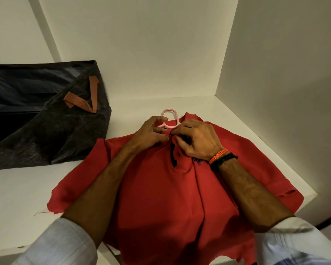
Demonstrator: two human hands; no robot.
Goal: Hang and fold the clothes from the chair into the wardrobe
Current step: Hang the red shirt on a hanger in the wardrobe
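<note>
Head view: a white wardrobe shelf (pixel 17 197) carries a dark fabric storage bag (pixel 36 119) at far left and a red polo shirt (pixel 161 197) spread across the middle, its hem hanging over the near edge. A pink hanger (pixel 170 116) sticks out beyond the collar. Left hand (pixel 151 134) and right hand (pixel 197 140) both pinch the dark placket (pixel 174 152) with curled fingers (pixel 180 141).
</note>
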